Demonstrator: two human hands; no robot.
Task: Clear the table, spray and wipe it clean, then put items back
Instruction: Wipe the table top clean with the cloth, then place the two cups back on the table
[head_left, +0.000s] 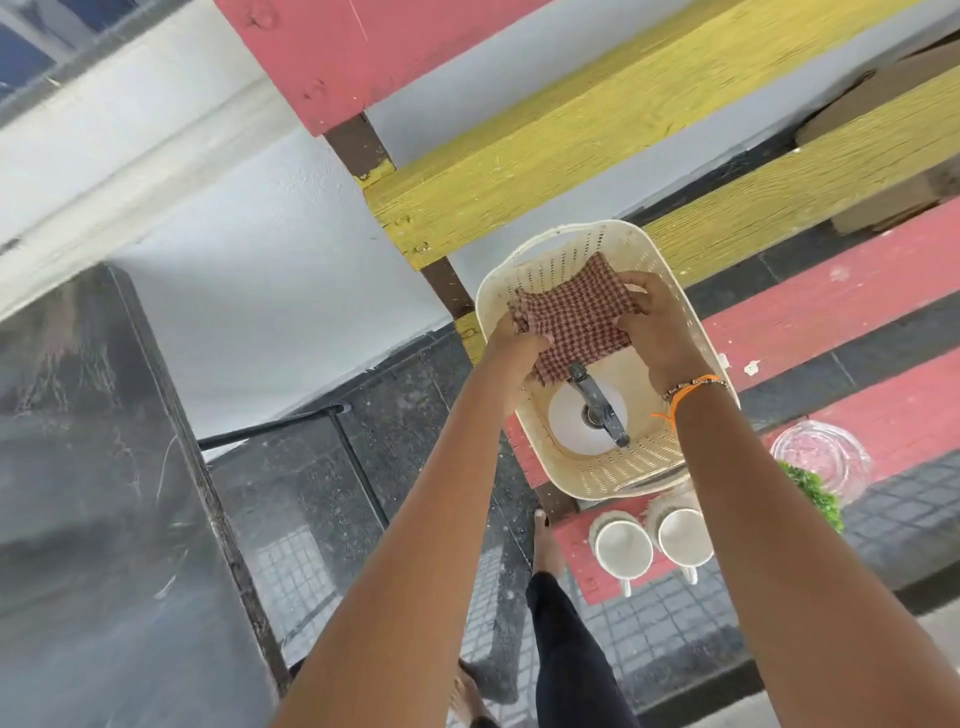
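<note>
A red-and-white checked cloth (574, 317) is stretched over a cream perforated basket (540, 260) that stands on a red and yellow slatted bench. My left hand (514, 345) grips the cloth's near-left edge. My right hand (657, 322) pinches its right edge. Under the cloth, inside the basket, lies a white spray bottle (571, 421) with a grey trigger head (597, 402). Both hands are above the basket's opening.
Two white mugs (623, 551) (683, 535) stand on the red slat (582, 566) in front of the basket. A clear glass dish (821, 457) and a green plant (815, 491) are to the right. A dark glass tabletop (104, 467) fills the left. My legs and feet are below.
</note>
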